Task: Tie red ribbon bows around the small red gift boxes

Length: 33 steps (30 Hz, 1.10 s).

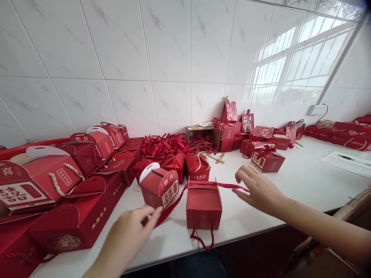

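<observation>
Box: a small red gift box (203, 206) stands near the front edge of the white tabletop (301, 181), its top flaps up and open, plain red front with a small printed label, and a twisted red cord handle hanging down over the table's front edge.
Ribbon: a long red ribbon (220, 185) lies across the box's open top, one end running right to the right hand, the other slanting down left to the left hand.
Left hand: the left hand (131, 231) is at the front edge, left of the box, fingers drawn together with the tips on the ribbon's lower end; a firm pinch cannot be told.
Right hand: the right hand (257, 189) hovers right of the box, fingers spread loosely, fingertips at the ribbon's right end; whether it grips is unclear.
Neighbour box: a red box with a white handle tab (159, 187) and gold characters stands just left of the small box, touching the ribbon.
Left side: larger red boxes with rope handles (40, 181) crowd the left end.
Back edge: a heap of loose red ribbons (168, 143) and a cardboard carton (203, 135) lie by the tiled wall (162, 58).
Right end: more red boxes (266, 160) and a sheet of paper with a pen (348, 162).
</observation>
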Each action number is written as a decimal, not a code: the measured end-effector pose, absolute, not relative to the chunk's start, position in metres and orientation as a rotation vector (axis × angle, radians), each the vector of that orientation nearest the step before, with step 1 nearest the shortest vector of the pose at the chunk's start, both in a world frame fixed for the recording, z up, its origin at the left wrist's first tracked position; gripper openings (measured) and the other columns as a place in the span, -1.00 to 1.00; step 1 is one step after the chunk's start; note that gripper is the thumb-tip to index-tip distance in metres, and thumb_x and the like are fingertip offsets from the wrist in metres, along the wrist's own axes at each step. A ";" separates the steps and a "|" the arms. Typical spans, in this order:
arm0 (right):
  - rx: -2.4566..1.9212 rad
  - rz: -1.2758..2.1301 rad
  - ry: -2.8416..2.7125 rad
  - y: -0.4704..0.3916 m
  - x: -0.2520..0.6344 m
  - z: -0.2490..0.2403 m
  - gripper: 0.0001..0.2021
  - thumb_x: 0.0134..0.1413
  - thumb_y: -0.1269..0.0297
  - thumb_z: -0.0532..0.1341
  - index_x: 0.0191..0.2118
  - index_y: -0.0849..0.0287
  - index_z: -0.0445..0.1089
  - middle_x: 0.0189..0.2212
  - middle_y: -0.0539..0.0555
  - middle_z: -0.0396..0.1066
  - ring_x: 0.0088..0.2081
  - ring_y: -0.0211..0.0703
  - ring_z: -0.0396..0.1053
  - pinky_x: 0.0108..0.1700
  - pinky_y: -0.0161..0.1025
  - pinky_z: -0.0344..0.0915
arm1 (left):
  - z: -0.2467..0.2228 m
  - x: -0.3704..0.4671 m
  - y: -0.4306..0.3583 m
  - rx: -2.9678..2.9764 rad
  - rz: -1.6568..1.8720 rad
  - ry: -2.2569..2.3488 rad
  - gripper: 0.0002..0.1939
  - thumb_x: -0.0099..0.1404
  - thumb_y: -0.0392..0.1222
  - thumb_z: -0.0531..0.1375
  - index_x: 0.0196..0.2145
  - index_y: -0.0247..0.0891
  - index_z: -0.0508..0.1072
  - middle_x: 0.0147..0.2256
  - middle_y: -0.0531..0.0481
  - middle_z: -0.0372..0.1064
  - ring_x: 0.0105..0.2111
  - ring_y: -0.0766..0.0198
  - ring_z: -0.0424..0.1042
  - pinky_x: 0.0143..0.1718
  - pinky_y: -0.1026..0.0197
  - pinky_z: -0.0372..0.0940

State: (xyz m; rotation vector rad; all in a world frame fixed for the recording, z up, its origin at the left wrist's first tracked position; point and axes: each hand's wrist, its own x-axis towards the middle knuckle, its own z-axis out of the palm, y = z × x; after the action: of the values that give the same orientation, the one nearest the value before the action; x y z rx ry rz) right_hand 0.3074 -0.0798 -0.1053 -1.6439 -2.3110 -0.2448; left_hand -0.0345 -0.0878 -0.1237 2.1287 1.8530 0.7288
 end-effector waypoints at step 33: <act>-0.835 1.161 -1.069 -0.048 0.257 -0.057 -0.77 -0.21 0.16 0.42 -0.39 0.08 0.44 -0.36 -0.02 0.45 -0.25 -0.19 0.32 -0.14 -0.18 0.13 | -0.017 0.047 -0.025 1.624 1.384 0.889 -0.68 0.16 0.01 0.25 -0.20 -0.21 0.56 -0.38 0.00 0.43 -0.41 0.36 0.29 -0.46 0.34 0.15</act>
State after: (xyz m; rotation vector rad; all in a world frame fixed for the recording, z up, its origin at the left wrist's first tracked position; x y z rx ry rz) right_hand 0.2569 -0.0485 -0.0565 -0.8349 -1.0695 1.1613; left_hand 0.0473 -0.0251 -0.0168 1.6241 0.8893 1.3840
